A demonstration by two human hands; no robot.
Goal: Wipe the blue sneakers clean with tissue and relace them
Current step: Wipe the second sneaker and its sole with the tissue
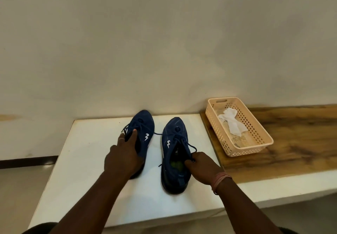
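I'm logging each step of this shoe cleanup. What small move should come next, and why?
Probably let go of both sneakers. The left hand grips the left sneaker, the right hand holds the right sneaker at its collar. Both look laced, standing side by side on the white board, and crumpled tissue already lies in the basket.

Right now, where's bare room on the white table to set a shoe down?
Bare: white table left of left hand, and its near edge. Crowded: middle, both blue sneakers, right hand. Beige plastic basket holds white tissue.
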